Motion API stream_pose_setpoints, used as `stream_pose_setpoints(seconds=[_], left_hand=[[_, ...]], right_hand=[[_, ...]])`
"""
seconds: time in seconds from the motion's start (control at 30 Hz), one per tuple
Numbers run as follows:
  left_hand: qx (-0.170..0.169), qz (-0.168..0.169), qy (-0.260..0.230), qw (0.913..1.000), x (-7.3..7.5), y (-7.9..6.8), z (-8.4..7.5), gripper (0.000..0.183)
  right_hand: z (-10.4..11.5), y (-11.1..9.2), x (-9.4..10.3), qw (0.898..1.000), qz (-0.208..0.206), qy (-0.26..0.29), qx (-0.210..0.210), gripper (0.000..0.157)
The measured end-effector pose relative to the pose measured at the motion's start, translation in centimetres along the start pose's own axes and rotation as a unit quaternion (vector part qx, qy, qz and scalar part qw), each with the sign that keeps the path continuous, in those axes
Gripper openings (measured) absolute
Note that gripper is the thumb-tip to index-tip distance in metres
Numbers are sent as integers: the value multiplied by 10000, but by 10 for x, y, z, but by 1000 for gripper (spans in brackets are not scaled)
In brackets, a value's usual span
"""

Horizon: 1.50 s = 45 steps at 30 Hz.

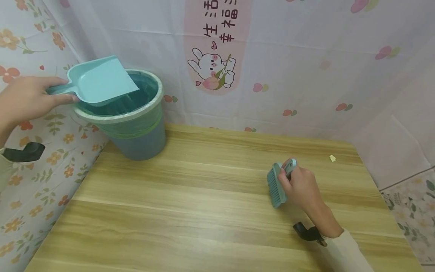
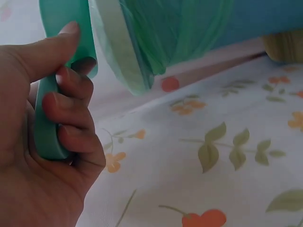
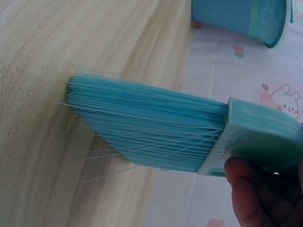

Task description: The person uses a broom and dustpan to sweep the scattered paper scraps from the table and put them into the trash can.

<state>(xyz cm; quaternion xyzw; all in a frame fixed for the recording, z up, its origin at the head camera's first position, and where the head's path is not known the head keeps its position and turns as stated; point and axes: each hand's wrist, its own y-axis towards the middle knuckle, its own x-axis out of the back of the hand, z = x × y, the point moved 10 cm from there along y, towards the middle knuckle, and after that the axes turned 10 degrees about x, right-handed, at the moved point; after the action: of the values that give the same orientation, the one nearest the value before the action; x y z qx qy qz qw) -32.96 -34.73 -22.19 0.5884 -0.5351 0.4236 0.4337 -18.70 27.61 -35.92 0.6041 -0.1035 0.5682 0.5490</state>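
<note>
At the upper left of the head view, my left hand [image 1: 32, 96] grips the handle of a light teal dustpan [image 1: 103, 81]. The pan lies over the mouth of a blue bucket [image 1: 144, 141] that has a pale rim and a green bag liner. Curled fingers wrap the dustpan handle [image 2: 47, 118] in the left wrist view. My right hand [image 1: 302, 185] holds a small teal hand brush [image 1: 276, 185] by its handle, at the right of the table. In the right wrist view the blue bristles [image 3: 147, 123] point down at the wood, their tips right at its surface.
A small yellow scrap [image 1: 332, 158] lies on the wooden table [image 1: 176, 211] beyond the right hand. The bucket stands at the table's back left corner. A white printed curtain [image 1: 289, 68] hangs behind, and flowered cloth [image 1: 44, 189] covers the left side.
</note>
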Motion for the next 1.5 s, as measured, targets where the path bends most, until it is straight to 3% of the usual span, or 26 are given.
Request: stream_pose_setpoints(seconds=[0.17, 0.3, 0.4, 0.63, 0.73, 0.8, 0.93, 1.03, 1.23, 1.5], left_hand=[[260, 324, -644, 9971, -3, -4, -1, 71], [189, 637, -1085, 9919, -7, -15, -22, 71], [-13, 756, -1129, 9907, -13, -20, -42, 69], [-1057, 530, -882, 9891, -25, -44, -109, 50], [-1661, 368, -1038, 9799, -35, -58, -142, 44], [-2096, 367, -1265, 9689, -42, -68, -163, 41], [-2764, 459, -1605, 9464, -64, -85, -195, 36], [-2950, 708, -1839, 9350, -85, -94, -212, 33], [-2979, 1196, -2045, 9247, -133, -107, -235, 34], [-3102, 1265, -2013, 9205, -191, -123, -264, 29]], right_hand=[[-1, 0, 1, 10000, -33, -2, -24, 5], [-2, 0, 1, 10000, -66, -9, -53, 5], [-2, 0, 2, 10000, -74, -7, -50, 6], [-2, 0, 3, 10000, -68, 35, -56, 4], [-2, 0, 3, 9999, -50, 62, -111, 4], [-3, -1, 3, 9999, -39, 70, -145, 5], [-3, -1, 3, 9998, -46, 73, -172, 5], [-2, -1, 3, 9999, -90, 61, -116, 4], [-1, -2, 3, 9998, -173, 16, -55, 3], [-1, -1, 2, 9996, -285, -22, -18, 3]])
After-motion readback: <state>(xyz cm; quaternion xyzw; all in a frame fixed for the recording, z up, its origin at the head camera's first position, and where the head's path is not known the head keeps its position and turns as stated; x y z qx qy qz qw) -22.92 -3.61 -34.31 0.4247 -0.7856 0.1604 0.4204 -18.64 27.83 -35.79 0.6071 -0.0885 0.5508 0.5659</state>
